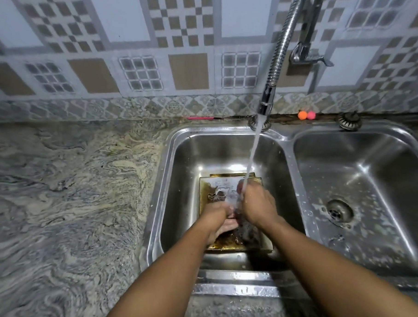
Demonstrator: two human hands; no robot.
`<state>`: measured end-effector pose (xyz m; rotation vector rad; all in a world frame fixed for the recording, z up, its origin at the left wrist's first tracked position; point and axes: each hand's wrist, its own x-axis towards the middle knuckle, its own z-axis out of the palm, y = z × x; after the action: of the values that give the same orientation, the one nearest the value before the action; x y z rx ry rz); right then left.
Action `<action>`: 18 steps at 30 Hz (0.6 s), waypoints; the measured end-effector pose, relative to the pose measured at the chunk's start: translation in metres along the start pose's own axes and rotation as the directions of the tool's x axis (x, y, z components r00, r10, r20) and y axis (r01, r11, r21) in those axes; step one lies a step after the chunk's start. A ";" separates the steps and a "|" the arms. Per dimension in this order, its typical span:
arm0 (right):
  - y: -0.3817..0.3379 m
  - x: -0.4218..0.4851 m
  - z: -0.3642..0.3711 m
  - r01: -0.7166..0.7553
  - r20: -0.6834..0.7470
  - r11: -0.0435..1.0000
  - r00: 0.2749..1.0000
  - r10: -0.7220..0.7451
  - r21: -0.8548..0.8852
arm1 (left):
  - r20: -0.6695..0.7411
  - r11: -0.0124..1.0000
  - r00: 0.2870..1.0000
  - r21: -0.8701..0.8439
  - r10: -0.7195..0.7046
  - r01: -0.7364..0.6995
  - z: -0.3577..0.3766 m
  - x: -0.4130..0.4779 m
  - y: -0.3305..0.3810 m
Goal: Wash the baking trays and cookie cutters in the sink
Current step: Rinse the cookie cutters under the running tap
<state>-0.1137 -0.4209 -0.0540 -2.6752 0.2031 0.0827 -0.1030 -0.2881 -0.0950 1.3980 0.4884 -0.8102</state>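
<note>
1. Two trays [226,184] lie stacked flat on the floor of the left basin [186,169]; the lower one's rim peeks out at 12 o'clock.
2. Both hands meet over the top tray's near half, left hand [218,215] at 7 o'clock of the right hand [257,203], fingers touching.
3. Their fingers bend inward under the water [252,155]; I cannot tell whether they hold anything.
4. One cutter [216,194] lies on the tray at 11 o'clock of the left hand, just beside it.
5. Basin walls stand close to the trays at 9 and 3 o'clock, with more room at 12.
6. Open tabletop [70,188] spreads at 9 o'clock; the right basin [346,169] lies at 3.
</note>
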 end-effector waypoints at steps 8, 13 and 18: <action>-0.013 -0.011 -0.037 0.205 0.050 0.976 0.978 -0.202 -0.070 | -0.053 0.975 0.985 -0.140 0.165 -0.171 0.014 -0.017 0.030; -0.015 -0.018 -0.048 0.192 0.003 0.981 0.981 -0.192 0.033 | -0.024 0.975 0.985 -0.136 0.173 -0.175 0.020 -0.029 0.028; -0.023 -0.014 -0.063 0.193 -0.115 0.978 0.976 -0.182 0.084 | -0.011 0.951 0.977 -0.227 0.214 -0.211 0.035 -0.041 0.040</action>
<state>-0.1227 -0.4269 0.0131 -2.5915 -0.0133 -0.1263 -0.1055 -0.3149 -0.0331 1.2074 0.3985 -0.5691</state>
